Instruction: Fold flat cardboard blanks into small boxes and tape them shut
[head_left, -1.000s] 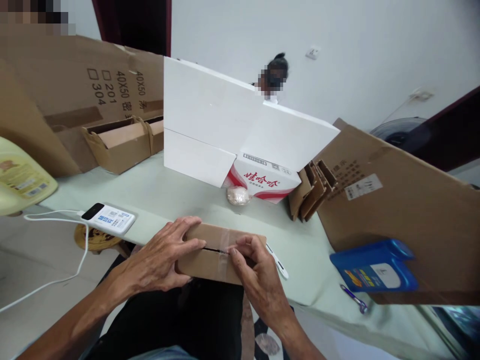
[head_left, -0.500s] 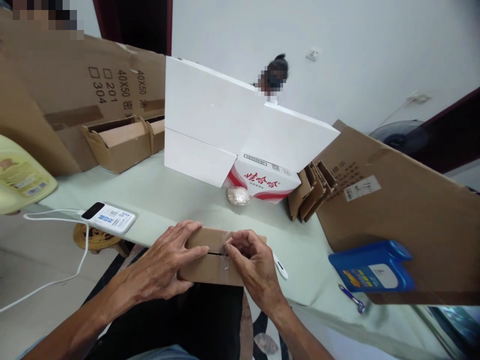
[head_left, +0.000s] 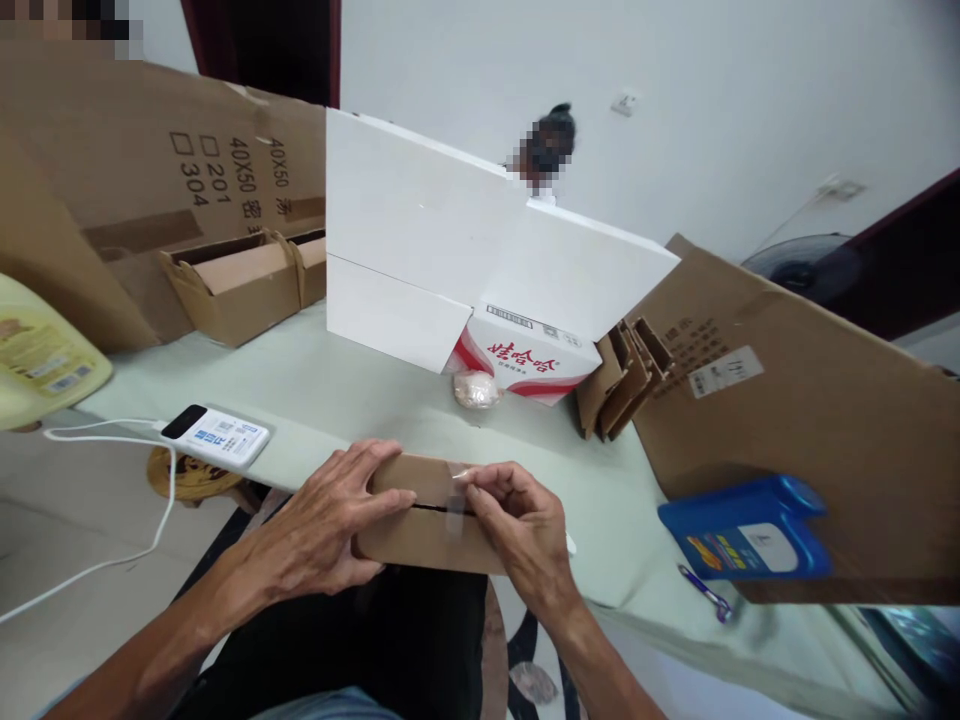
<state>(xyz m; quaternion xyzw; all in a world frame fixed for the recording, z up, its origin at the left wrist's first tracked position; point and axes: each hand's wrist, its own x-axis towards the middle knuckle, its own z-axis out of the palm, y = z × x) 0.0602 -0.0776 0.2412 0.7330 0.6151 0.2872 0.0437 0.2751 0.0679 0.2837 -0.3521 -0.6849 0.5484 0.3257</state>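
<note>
A small brown cardboard box (head_left: 427,540) lies at the near edge of the table, its two top flaps meeting at a dark slit. My left hand (head_left: 341,520) grips the box's left end, thumb on top by the slit. A strip of clear tape (head_left: 455,515) crosses the slit near the middle. With thumb and forefinger, my right hand (head_left: 517,515) pinches the upper part of this tape, its other fingers curled over the box's right side. A white object beside my right hand is mostly hidden.
A clear-wrapped roundish bundle (head_left: 476,390) sits before a red-and-white carton (head_left: 532,355) and white panels (head_left: 420,220). To the left are a white power bank (head_left: 217,437) with a cable and a yellow jug (head_left: 45,350); to the right, a blue bottle (head_left: 742,530) and a pen (head_left: 705,592). Someone's head shows behind the panels.
My right hand has shifted slightly right along the box, uncovering more of the tape and covering most of the white object beside it. My left hand stays on the box's left end.
</note>
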